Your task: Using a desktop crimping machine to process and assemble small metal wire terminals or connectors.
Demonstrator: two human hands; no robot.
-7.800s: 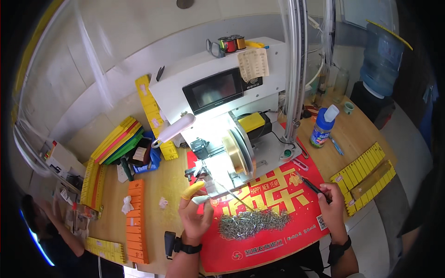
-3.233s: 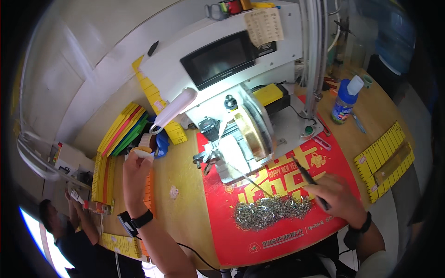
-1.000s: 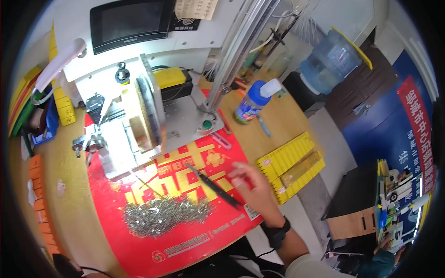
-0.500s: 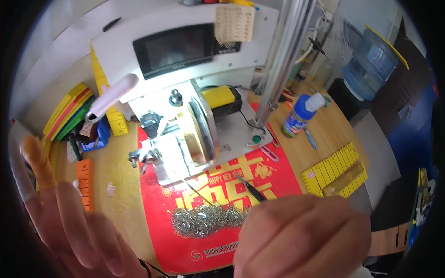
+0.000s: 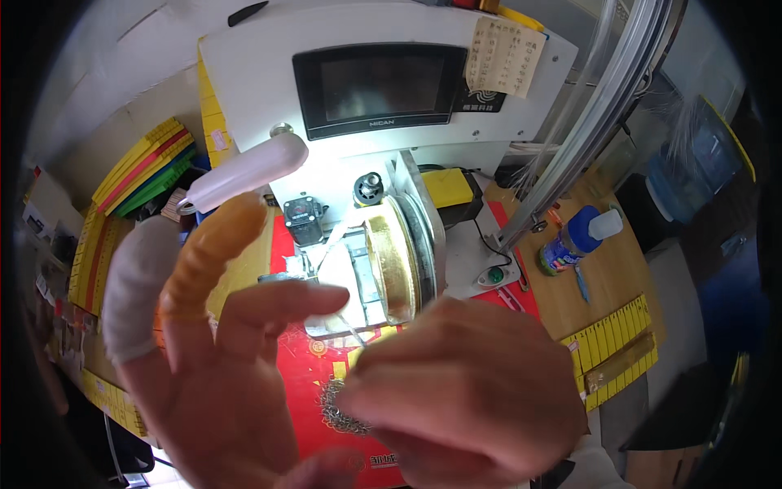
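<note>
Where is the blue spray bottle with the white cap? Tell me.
In the head view, the blue spray bottle lies on the wooden bench at right, beside the slanted metal post and above the yellow trays.

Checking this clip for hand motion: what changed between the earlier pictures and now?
Both hands rose close to the camera: left hand spread open, right hand curled, hiding the black pen it held earlier. The machine, red mat and blue bottle stayed put.
</note>
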